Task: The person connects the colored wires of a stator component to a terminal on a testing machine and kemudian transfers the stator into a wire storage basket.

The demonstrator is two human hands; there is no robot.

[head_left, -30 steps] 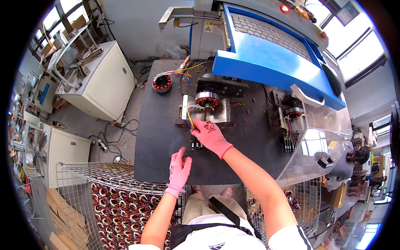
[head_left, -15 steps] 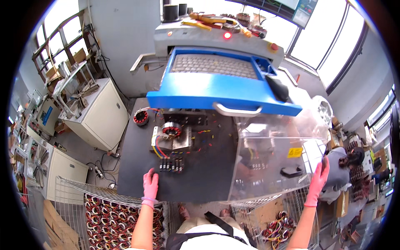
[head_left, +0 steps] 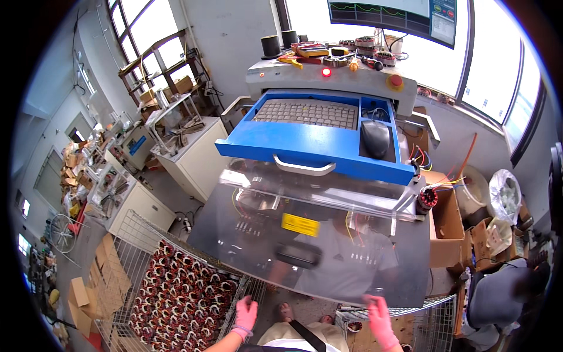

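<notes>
- The large transparent plastic cover [head_left: 334, 240] slopes over the dark flat table [head_left: 205, 223], below the blue metal drawer [head_left: 258, 142].
- The pink-gloved right hand [head_left: 380, 322] is by the cover's front edge, fingers bent; I cannot tell whether they touch or pinch it.
- The pink-gloved left hand [head_left: 246, 314] is near the table's front edge, fingers loosely curled; nothing shows in it, though I cannot tell whether it is empty.
- Fingers could get caught between cover and table if a hand strays under that edge.
- The cover could snag the coloured wires [head_left: 350, 226] seen through it, if any stand too high.
- The round stator with red windings [head_left: 427, 199] could be knocked if the cover's right end swings against it, as it sits just beside.
- Counted on the cover: one black handle [head_left: 299, 256], one yellow rectangular label [head_left: 300, 224].
- In the drawer: one grey keyboard [head_left: 308, 114], one black mouse [head_left: 375, 139].
- Above: one glowing red lamp [head_left: 326, 73], one red round button [head_left: 396, 80], two black cylinders [head_left: 271, 46], one screen [head_left: 399, 14].
- Two wire baskets [head_left: 143, 226]; the left one's stators [head_left: 179, 299] are too many to count.
</notes>
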